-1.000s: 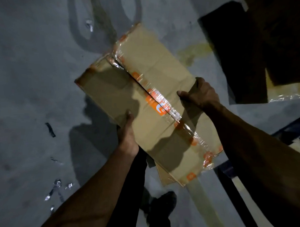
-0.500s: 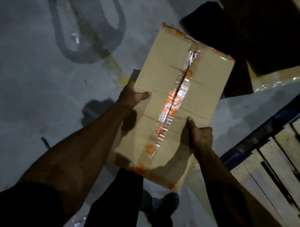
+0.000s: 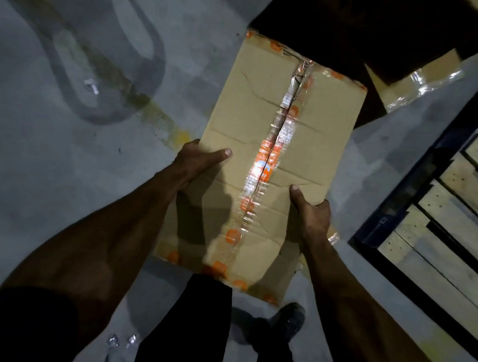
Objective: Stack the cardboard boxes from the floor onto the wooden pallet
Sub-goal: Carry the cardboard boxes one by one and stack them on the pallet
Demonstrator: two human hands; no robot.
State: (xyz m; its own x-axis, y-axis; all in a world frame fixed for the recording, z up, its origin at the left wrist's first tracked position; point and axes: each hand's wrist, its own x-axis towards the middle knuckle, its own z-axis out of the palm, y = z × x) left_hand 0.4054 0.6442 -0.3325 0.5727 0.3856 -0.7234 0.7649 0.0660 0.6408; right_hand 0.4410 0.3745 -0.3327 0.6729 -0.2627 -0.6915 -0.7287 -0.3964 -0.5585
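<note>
A brown cardboard box (image 3: 313,124) with clear and orange tape down its middle seam is held up above the grey floor in front of me. My left hand (image 3: 198,163) grips its left edge, thumb lying across the top face. My right hand (image 3: 311,213) grips the right edge near the close corner, thumb on top. The fingers of both hands are hidden under the box. The wooden pallet (image 3: 445,223), pale slats with a dark blue frame, lies on the floor at the right.
Another taped cardboard box (image 3: 415,78) sits in deep shadow at the upper right, beyond the held box. Bits of clear tape litter the concrete floor (image 3: 56,174) at the left and bottom. My dark trouser legs and shoe (image 3: 287,323) show below the box.
The box has swung from lying slantwise to pointing away from me. My left hand moved up its left edge, my right hand to the near right corner. The pallet has come into view at the right.
</note>
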